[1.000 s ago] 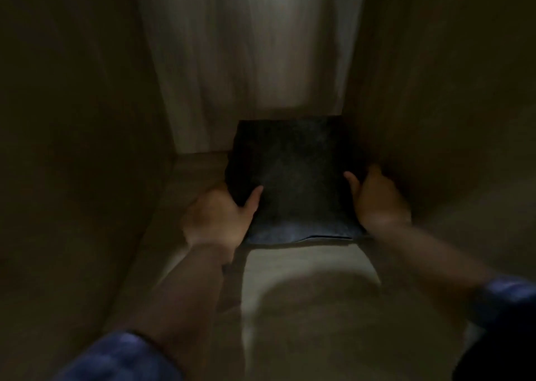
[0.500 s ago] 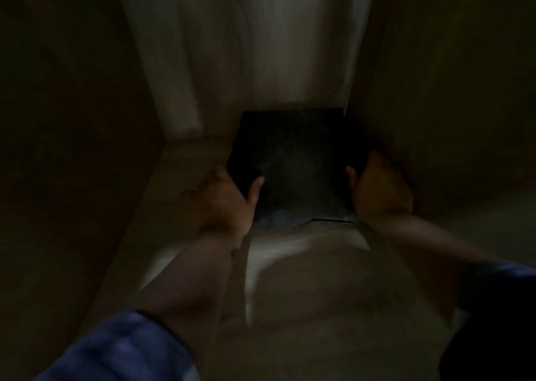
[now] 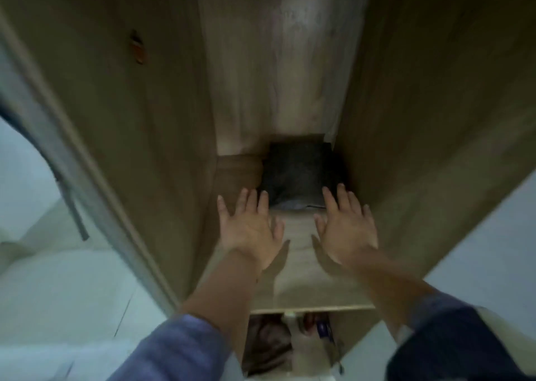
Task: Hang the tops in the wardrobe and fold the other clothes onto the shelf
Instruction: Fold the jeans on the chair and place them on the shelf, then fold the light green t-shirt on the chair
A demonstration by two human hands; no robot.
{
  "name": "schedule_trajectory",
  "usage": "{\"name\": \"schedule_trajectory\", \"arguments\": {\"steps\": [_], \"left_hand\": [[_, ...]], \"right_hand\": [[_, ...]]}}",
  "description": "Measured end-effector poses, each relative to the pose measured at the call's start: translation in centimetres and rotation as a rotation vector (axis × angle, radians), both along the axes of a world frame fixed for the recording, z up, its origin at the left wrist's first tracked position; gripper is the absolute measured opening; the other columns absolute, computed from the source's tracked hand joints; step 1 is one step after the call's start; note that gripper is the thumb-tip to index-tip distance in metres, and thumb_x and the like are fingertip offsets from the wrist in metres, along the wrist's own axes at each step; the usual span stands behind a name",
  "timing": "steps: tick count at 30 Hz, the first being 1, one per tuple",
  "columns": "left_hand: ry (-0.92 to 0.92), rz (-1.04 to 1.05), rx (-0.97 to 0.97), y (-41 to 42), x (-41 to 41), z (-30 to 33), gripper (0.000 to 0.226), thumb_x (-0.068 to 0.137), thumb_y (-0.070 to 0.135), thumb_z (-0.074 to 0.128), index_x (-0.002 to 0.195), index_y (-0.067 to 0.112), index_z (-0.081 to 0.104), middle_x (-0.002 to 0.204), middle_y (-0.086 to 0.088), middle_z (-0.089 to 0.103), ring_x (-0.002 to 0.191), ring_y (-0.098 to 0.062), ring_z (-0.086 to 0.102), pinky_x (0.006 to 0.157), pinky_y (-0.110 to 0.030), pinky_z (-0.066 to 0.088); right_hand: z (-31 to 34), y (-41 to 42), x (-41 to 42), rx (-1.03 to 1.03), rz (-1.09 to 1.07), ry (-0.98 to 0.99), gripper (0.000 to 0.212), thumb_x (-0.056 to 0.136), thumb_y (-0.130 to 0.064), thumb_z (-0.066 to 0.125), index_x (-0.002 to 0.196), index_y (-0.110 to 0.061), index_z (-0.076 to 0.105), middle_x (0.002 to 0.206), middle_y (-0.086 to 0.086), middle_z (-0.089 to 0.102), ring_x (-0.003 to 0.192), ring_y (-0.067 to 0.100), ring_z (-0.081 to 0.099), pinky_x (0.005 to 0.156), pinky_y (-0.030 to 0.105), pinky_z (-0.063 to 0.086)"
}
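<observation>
Inside the narrow wooden wardrobe, a folded dark garment lies at the shelf's back right corner. The left hand and right hand hover flat with fingers spread, empty, just before its front edge.

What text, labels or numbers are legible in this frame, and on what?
None legible.
Blue item below the shelf: may carry print, too blurred to read.
Folded dark garment at the back of the shelf: no visible label or tag.
Wardrobe wall: bare wood grain, one small fitting, no markings.
Both hands, left and right, are open and bare.
</observation>
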State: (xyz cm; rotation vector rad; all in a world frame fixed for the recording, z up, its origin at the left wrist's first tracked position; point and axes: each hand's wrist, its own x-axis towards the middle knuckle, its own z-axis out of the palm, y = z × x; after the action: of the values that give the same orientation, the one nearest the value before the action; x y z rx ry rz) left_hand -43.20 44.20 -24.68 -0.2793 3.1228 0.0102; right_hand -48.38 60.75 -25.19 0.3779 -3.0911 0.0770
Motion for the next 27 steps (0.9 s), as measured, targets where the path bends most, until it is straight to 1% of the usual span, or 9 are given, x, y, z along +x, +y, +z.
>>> {"name": "schedule_trajectory", "arguments": {"steps": [4,7,11,16,21,27], "left_hand": [[0.002,0.004,0.035,1.2,8.0,3.6,0.065,0.097,0.052,0.019,0.153,0.018,0.009,0.161,0.001,0.009,0.148,-0.016,-0.001,0.116,-0.055,-0.004],[-0.033,0.068,0.048,1.7,14.4,5.4,0.063,0.097,0.048,0.023,0.152,0.018,0.011,0.16,0.0,0.013,0.148,-0.017,0.001,0.116,-0.054,-0.003],[-0.038,0.235,0.046,2.1,23.1,6.5,0.065,0.096,0.046,0.028,0.152,0.018,0.011,0.16,0.0,0.012,0.148,-0.018,-0.001,0.117,-0.054,-0.002],[-0.028,0.434,0.049,2.7,33.0,7.5,0.064,0.095,0.044,0.033,0.151,0.018,0.013,0.16,0.0,0.011,0.148,-0.018,-0.001,0.116,-0.055,-0.002],[-0.034,0.644,0.058,2.9,43.6,7.4,0.064,0.094,0.044,0.035,0.149,0.018,0.015,0.159,0.001,0.014,0.148,-0.019,0.0,0.116,-0.055,0.002],[-0.099,0.906,0.09,3.1,57.2,6.6,0.066,0.095,0.044,0.033,0.151,0.018,0.011,0.16,-0.001,0.011,0.148,-0.02,-0.002,0.116,-0.055,-0.001]], "right_hand": [[4.4,-0.2,7.1,0.017,0.049,-0.089,0.058,0.1,-0.045,0.021,0.152,-0.023,0.007,0.16,0.008,-0.002,0.146,0.028,0.006,0.117,0.046,0.016],[6.3,-0.3,12.0,0.051,0.108,-0.128,0.056,0.1,-0.045,0.022,0.151,-0.023,0.013,0.16,0.008,-0.001,0.145,0.029,0.009,0.115,0.047,0.018],[7.7,-0.2,18.3,0.069,0.239,-0.163,0.052,0.1,-0.041,0.025,0.149,-0.024,0.02,0.16,0.007,0.001,0.146,0.027,0.007,0.115,0.045,0.016],[8.8,-1.1,25.5,0.057,0.47,-0.173,0.047,0.1,-0.038,0.026,0.144,-0.021,0.03,0.159,0.009,0.006,0.145,0.029,0.008,0.116,0.048,0.017],[9.3,-4.3,34.2,0.069,0.685,-0.17,0.05,0.101,-0.041,0.027,0.146,-0.021,0.03,0.16,0.009,0.006,0.146,0.028,0.009,0.116,0.047,0.016],[8.5,-8.4,46.0,0.109,0.978,-0.173,0.049,0.101,-0.04,0.026,0.145,-0.022,0.028,0.16,0.008,0.005,0.146,0.026,0.009,0.116,0.047,0.014]]}}
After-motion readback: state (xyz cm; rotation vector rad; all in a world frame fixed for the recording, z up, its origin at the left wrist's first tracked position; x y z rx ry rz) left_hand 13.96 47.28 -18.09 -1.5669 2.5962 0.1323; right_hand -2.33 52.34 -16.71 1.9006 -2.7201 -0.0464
